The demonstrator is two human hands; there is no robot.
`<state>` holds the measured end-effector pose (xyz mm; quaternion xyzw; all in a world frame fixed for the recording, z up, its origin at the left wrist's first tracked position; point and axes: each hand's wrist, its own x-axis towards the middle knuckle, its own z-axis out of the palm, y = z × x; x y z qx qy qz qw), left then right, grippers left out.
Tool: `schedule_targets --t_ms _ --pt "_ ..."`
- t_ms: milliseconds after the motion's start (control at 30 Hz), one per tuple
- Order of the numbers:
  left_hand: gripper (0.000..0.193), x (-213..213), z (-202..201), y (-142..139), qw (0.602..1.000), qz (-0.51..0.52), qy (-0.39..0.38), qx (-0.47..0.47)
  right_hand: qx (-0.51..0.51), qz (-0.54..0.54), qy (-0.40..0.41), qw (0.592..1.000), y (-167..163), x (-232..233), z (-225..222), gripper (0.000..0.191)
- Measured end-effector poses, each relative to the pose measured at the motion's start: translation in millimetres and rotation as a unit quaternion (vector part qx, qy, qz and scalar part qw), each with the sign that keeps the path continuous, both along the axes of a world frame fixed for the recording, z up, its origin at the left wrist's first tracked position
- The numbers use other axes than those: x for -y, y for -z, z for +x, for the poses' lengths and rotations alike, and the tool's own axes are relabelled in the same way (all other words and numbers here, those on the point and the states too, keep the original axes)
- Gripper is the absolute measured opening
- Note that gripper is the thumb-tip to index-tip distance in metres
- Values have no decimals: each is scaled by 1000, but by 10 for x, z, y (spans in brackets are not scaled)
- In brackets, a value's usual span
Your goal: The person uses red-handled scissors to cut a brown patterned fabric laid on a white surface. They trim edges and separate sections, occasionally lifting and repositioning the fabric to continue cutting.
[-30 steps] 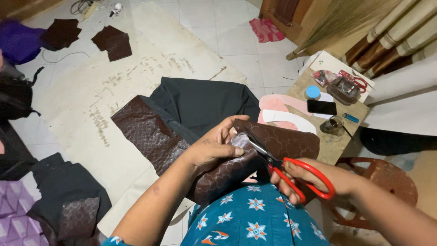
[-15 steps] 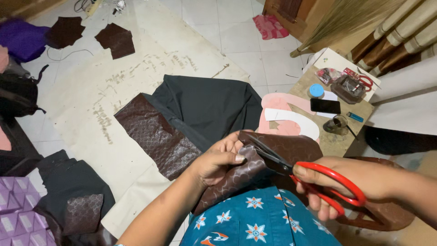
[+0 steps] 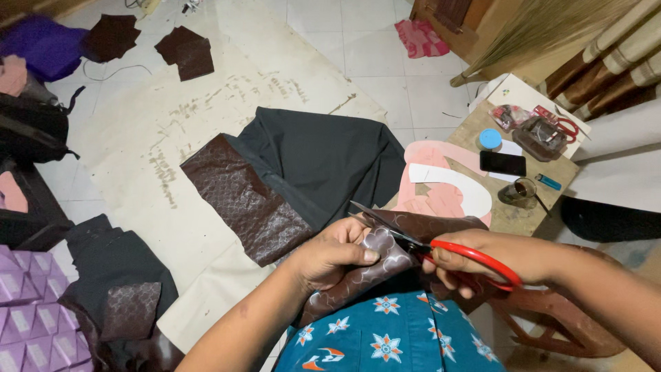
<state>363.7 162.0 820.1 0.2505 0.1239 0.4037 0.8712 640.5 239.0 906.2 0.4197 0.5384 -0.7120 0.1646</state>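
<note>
- Since the earlier frame, the right hand has drawn back toward the body, and the scissors now point up and left with their dark blades parted over the edge of the brown piece.
- That right hand is closed through the red loops of the scissors, gripping them.
- The left hand is clenched on the patterned brown leather piece, thumb on top, pinching it just beside the blades.
- The brown piece lies folded across the lap, between the two hands, above a teal garment with star prints.
- Just beyond the hands, a black cloth is spread on the floor, with a strip of the same brown patterned material lying along its left edge.
- To the right of the cloth, pink and white paper patterns rest on a low wooden board, together with a black phone, a blue round lid, a glass and a second pair of red-handled scissors.
- Farther out, a pale sheet covers the tiled floor, with dark brown cut pieces near its far end.
- At the lower left stand purple boxes.
</note>
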Motion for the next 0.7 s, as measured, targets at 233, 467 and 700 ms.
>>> schedule_targets --t_ms 233,467,700 --pt "36 28 -36 26 1000 -3 -11 -11 -84 44 -34 995 88 -113 -24 59" --pt "37 56 -61 107 999 -13 -31 -21 -35 49 -54 997 213 -266 10 51" --pt "55 67 -96 -30 999 -37 -39 1 5 53 -72 996 128 -410 -92 32"
